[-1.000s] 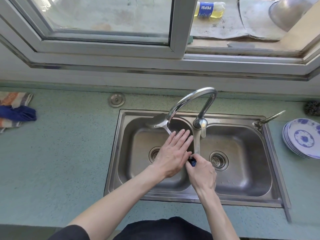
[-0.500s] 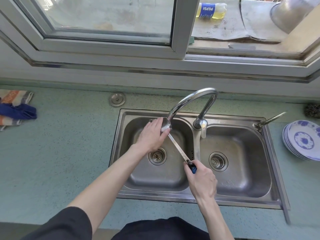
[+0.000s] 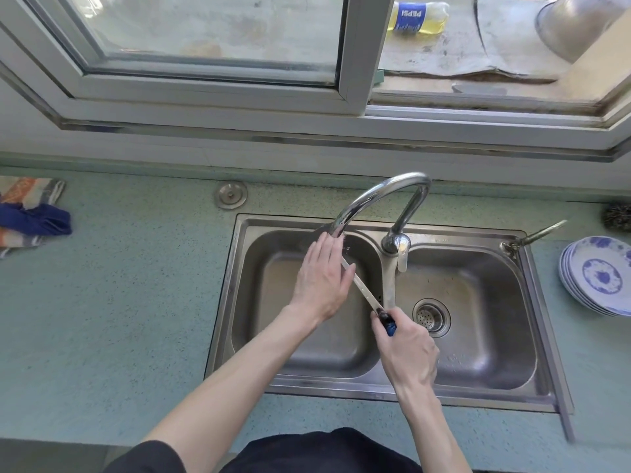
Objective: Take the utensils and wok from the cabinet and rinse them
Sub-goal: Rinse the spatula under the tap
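A long steel ladle [image 3: 363,289] with a dark blue handle slants over the left basin of the double sink [image 3: 239,302]. My right hand [image 3: 406,349] grips the blue handle near the divider. My left hand [image 3: 322,278] lies flat with straight fingers over the ladle's bowl and upper shaft, right under the faucet spout [image 3: 372,199]. The bowl is hidden beneath that hand. Water droplets show near the spout tip. No wok is in view.
A stack of blue-patterned plates [image 3: 601,278] sits on the counter at right, with a dark scrubber [image 3: 618,218] behind it. Cloths [image 3: 30,216] lie at far left. A round metal cap [image 3: 231,195] is behind the sink. A window frame runs above.
My left hand first slid up the shaft to the ladle's bowl under the spout, then shifted slightly right over it. My right hand kept its grip on the handle, and the ladle head moved under the tap.
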Tool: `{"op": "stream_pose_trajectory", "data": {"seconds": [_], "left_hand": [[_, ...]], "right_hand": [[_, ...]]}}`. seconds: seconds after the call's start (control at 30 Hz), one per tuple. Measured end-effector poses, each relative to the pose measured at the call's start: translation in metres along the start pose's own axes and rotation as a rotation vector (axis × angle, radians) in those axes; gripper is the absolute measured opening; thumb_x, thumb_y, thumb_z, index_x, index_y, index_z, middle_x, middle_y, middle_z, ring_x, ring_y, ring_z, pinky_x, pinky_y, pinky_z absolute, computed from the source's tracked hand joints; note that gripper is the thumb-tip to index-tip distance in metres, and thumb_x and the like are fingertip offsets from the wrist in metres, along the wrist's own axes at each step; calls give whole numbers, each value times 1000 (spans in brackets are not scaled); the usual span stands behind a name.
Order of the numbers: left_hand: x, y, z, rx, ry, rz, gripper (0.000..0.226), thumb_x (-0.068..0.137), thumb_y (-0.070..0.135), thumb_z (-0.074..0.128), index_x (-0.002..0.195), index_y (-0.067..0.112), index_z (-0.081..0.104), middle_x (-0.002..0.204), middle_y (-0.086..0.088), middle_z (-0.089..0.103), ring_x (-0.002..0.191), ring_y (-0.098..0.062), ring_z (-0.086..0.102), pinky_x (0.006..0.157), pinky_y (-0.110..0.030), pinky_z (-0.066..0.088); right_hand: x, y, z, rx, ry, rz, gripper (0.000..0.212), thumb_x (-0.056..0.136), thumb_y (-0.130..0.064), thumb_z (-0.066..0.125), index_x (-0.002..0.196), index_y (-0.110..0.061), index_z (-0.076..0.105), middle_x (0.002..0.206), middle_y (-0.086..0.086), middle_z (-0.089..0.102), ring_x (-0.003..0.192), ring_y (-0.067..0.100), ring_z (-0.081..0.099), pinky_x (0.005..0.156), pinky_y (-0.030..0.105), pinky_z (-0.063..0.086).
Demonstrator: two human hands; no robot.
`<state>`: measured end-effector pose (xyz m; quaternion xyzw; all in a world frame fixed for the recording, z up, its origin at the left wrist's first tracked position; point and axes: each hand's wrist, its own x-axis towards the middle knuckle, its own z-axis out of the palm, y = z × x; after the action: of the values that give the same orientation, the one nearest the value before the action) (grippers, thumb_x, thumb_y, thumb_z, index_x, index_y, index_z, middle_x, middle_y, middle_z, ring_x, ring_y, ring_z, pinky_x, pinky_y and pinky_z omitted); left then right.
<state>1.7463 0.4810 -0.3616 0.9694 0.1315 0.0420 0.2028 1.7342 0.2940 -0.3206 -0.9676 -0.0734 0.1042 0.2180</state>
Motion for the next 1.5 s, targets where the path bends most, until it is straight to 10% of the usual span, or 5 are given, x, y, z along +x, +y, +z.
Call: {"op": "stream_pose_trajectory", "data": {"seconds": [0.5,0.8,1.17,1.5], "left_hand": [[43,-36,1,-371,-98,-435,63,97,61,41,146,23,51,152,1,52,141,-22,45,119,-44,33],[24,-6,11,-129,29,-299,50,108,32,29,145,7,52,151,-10,52,144,-27,43,122,-45,28],[-34,36,31,-120,-23,-100,69,107,48,16,164,11,3,172,-3,-10,157,-13,-17,129,-38,-4],[-53,30,28,-470,67,-52,63,107,34,46,162,16,23,172,4,10,158,-9,-2,129,-43,13]], "right_hand": [[2,5,-15,-113,2,10,18,81,-41,71,75,-24,67,61,3,66,63,34,64,55,31,41],[3,0,-8,-29,-64,82,22,91,-46,67,88,-25,71,73,6,72,77,36,69,61,32,38],[7,-8,9,60,-102,116,30,96,-51,61,91,-22,68,85,10,75,89,39,69,68,37,46],[4,-2,16,180,-109,111,28,98,-51,61,92,-25,69,86,5,75,88,36,69,67,36,43]]}}
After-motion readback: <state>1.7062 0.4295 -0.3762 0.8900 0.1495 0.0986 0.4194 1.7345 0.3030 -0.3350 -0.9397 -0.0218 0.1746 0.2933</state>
